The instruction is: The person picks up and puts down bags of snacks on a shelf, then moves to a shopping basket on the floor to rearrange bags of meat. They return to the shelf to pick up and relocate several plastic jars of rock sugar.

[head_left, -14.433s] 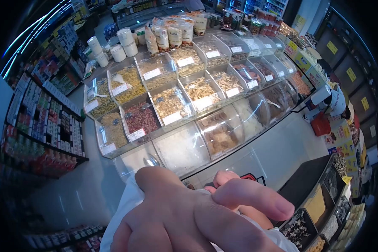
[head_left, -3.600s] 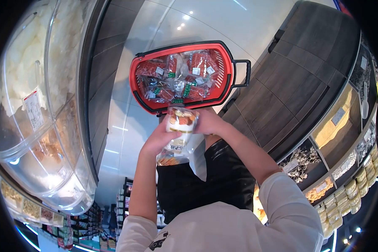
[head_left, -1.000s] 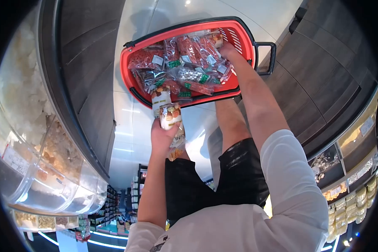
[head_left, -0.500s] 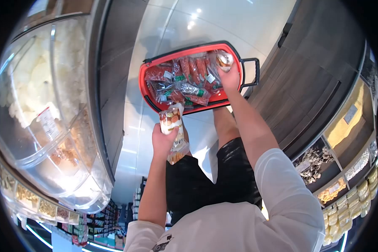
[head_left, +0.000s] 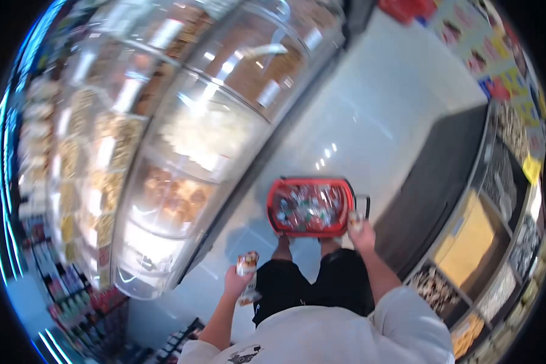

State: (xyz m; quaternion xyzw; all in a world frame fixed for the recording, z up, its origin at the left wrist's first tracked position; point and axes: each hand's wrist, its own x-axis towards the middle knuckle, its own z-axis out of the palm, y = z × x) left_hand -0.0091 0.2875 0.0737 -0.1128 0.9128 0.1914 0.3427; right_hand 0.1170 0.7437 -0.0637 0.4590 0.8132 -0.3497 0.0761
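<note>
My left hand (head_left: 236, 283) is closed around a packaged snack (head_left: 247, 262) with a clear wrapper and a brown-and-white print. Its lower end hangs below my fingers, beside my thigh. At the right end of the red shopping basket (head_left: 350, 203), my right hand (head_left: 363, 236) is closed on a smaller snack packet (head_left: 356, 221), brown and white and blurred. The basket stands on the floor by my feet, its black handle out to the right. Several clear packs of reddish food (head_left: 306, 207) with green and white labels fill it.
Clear-lidded bulk food bins (head_left: 182, 194) run along the left. On the right, a dark wooden counter (head_left: 434, 167) carries open compartments of dried goods (head_left: 467, 242). Pale tiled floor (head_left: 370, 115) stretches ahead between them. A red object (head_left: 406, 8) is at the far end.
The view has risen and turned, so the basket looks smaller and farther off. My right hand has lifted its packet out of the basket. My left hand has moved away leftward, still holding its snack.
</note>
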